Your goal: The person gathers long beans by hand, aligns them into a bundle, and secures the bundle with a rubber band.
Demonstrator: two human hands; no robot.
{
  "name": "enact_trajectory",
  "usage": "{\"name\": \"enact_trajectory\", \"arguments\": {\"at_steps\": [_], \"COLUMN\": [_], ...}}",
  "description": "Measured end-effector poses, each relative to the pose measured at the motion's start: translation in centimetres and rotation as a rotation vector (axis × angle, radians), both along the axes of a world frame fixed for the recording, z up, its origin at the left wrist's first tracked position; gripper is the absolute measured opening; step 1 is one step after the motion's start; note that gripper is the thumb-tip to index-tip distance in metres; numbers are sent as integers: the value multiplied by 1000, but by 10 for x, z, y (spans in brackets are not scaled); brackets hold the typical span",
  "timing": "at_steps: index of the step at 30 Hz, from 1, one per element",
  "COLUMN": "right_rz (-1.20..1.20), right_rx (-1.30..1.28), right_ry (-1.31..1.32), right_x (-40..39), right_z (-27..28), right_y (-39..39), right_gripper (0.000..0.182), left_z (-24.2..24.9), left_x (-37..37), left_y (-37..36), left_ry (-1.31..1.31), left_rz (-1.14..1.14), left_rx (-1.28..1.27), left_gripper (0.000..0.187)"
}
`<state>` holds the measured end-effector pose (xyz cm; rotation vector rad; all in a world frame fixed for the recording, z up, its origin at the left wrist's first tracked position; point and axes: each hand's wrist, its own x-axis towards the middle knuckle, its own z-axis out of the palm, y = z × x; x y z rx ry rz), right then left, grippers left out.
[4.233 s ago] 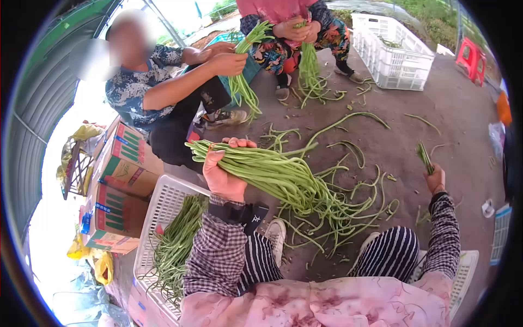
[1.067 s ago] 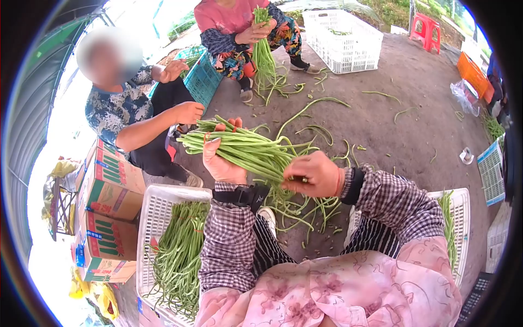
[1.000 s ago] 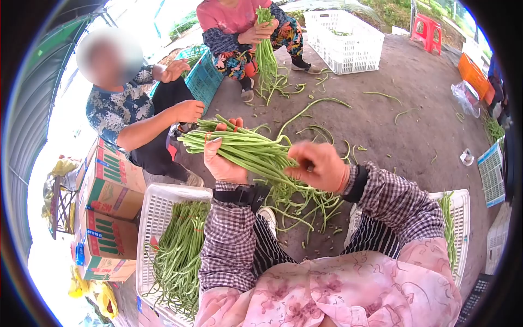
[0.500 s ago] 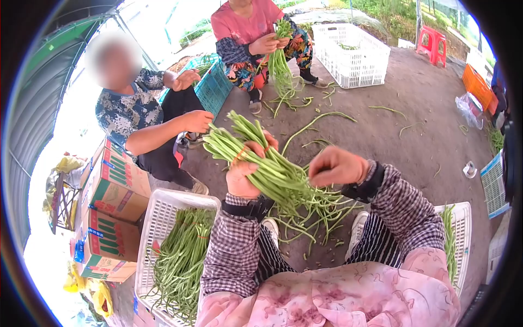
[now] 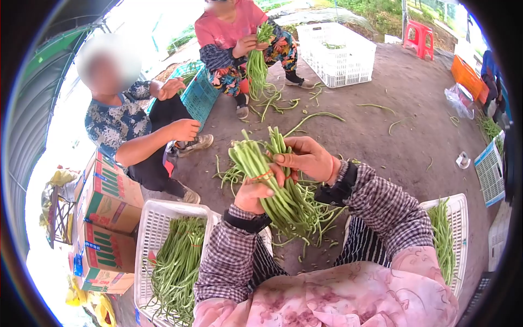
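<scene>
A bundle of long green beans [image 5: 286, 204] is held in front of me, cut ends up and tails hanging down. My left hand [image 5: 256, 194] is closed round it, near a thin orange-red band [image 5: 261, 177] that crosses the stems. On the bundle's right side, my right hand [image 5: 311, 159] is closed, thumb and fingers pinching a few stems near the top. Part of each hand's fingers is hidden behind the beans. Loose beans [image 5: 321, 215] lie on the ground below, between my feet.
White crates of beans stand at my left [image 5: 143, 256] and right [image 5: 462, 234]. Cardboard boxes [image 5: 111, 193] are stacked on the far left. One person [image 5: 117, 128] sits ahead left; another [image 5: 234, 30] holds beans, near a white crate [image 5: 348, 65]. Stray beans lie on the soil [image 5: 392, 147].
My right hand has come in from the right and closed on stems at the bundle's top. The bundle now stands more upright. The view has shifted slightly.
</scene>
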<state>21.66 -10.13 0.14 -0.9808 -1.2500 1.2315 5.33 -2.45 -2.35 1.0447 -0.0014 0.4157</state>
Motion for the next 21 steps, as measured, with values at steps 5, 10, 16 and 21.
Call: {"name": "enact_trajectory", "arguments": {"at_steps": [5,10,16,21], "right_rz": [-88,-144,-41,-271], "right_rx": [76,61,-87,-140], "right_ry": [458,448,51,307], "right_x": [-9,1,-16,-18], "right_z": [13,-3,-23,-28], "right_y": [-4,3,-6,3], "right_gripper": [34,38,46,28], "left_z": [-2,-6,-8,-14], "left_x": [-3,-1,2,9], "left_y": [0,-6,-9,-10], "left_ry": [-88,78,44,220], "left_rz": [-93,-84,12,-16], "left_rx": [-129,-47,-60,-117], "left_gripper": [35,33,31,27]}}
